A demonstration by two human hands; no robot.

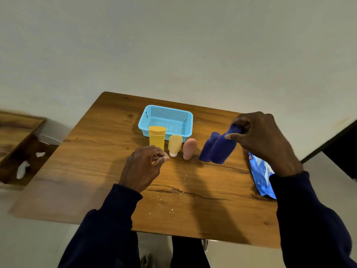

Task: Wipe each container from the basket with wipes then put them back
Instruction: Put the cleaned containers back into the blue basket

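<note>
Head view: wooden table by pale wall, right hand gripping blue bottle, left hand slack

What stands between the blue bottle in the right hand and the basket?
The second blue bottle stands close beside the held blue bottle on the basket side, in the low path. The right hand can probably lift over it; the basket looks empty.
</note>
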